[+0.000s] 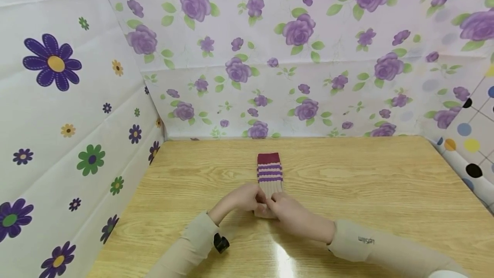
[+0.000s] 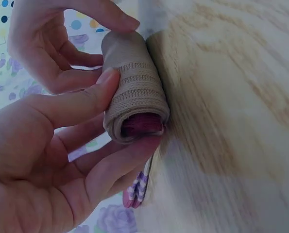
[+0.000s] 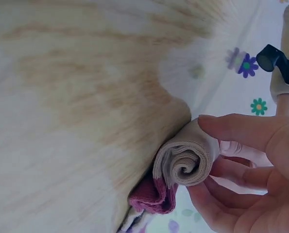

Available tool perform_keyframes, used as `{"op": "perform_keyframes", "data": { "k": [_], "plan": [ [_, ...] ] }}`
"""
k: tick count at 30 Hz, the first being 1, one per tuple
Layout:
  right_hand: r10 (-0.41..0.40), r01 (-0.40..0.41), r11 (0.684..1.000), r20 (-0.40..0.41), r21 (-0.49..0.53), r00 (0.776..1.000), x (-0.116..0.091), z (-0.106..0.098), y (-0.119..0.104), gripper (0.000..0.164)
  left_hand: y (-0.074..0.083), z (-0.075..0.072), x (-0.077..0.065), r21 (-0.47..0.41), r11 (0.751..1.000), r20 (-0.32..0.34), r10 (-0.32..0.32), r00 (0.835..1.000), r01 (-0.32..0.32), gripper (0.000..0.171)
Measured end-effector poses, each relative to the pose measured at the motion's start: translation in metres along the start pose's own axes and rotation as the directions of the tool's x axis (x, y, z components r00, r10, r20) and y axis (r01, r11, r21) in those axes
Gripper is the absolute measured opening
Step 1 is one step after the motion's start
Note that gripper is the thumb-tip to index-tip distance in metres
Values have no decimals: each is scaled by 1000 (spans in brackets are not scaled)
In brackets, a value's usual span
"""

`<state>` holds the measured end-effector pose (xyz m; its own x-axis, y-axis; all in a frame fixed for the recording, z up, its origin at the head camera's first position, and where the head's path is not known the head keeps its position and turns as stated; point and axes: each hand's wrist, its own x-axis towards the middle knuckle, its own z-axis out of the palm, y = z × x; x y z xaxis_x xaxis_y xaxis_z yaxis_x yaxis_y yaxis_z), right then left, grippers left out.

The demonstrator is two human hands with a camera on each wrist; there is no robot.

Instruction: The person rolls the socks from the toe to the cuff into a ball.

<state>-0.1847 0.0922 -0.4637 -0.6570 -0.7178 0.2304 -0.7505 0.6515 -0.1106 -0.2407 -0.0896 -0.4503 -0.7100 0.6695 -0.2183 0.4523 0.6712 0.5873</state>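
Observation:
A pair of socks (image 1: 269, 170), beige with purple and white stripes and a maroon cuff, lies lengthwise on the table, its near end wound into a beige roll (image 3: 187, 162). My left hand (image 1: 247, 198) holds one end of the roll, thumb on top and fingers below, as the left wrist view shows. The other end is gripped by my right hand (image 1: 295, 216) between thumb and fingers. Maroon fabric (image 2: 142, 124) shows inside the roll at the left end. The striped cuff part stretches flat beyond both hands, away from me.
The wooden table (image 1: 370, 175) has a light grain and a glare patch near its front. Flower-printed sheets (image 1: 239, 98) stand behind it and at the left; a dotted one (image 1: 472, 140) is at the right. A black wrist camera (image 1: 221, 243) sits at my left sleeve.

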Motion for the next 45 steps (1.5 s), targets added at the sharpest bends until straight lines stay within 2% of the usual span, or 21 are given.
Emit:
{"op": "perform_keyframes", "data": {
  "k": [3,6,9,10,13,16,21,23,25,29,33,36,41,44,45],
  "plan": [
    [-18,22,989,27,-147,999,3,2,-2,25,-3,1,2,17,999,-31,-35,999,35,5],
    [-65,70,943,25,-326,998,6,7,-3,17,-5,3,4,30,996,-70,-87,994,89,3],
    [-95,90,908,7,-408,995,7,11,-3,15,-4,5,4,4,992,-110,-127,986,128,6],
    [-97,90,908,3,-409,995,7,11,-2,14,-3,6,4,-15,990,-120,-138,983,137,6],
    [-79,73,933,-2,-352,997,8,11,0,15,0,9,0,-39,990,-167,-142,976,137,8],
    [-59,58,961,5,-272,998,9,9,3,14,6,13,-5,49,992,-232,-105,967,119,10],
    [-50,54,992,34,-114,998,10,5,9,9,19,17,-12,285,958,-337,60,940,41,10],
    [-40,42,999,55,-35,998,11,4,13,10,23,18,-13,315,949,-360,106,927,14,8],
    [-27,23,999,86,47,996,13,2,18,13,24,18,-14,307,952,-367,126,922,-7,7],
    [-25,-6,978,145,208,989,19,-2,30,16,24,18,-14,330,943,-334,155,930,-39,7],
    [-37,-34,940,200,340,979,26,-5,39,17,24,17,-14,364,929,-264,174,949,-69,14],
    [-49,-41,923,223,383,974,29,-7,45,16,25,17,-13,387,918,-218,176,960,-81,20],
    [-48,-107,877,306,469,951,34,-7,53,19,32,19,-11,475,876,-182,189,965,-82,18],
    [-25,-179,843,370,506,929,36,-8,58,18,34,17,-9,483,873,-188,178,966,-67,9],
    [-23,-194,834,384,517,923,37,-9,60,15,34,16,-8,468,881,-187,170,968,-64,7]
  ]
}}
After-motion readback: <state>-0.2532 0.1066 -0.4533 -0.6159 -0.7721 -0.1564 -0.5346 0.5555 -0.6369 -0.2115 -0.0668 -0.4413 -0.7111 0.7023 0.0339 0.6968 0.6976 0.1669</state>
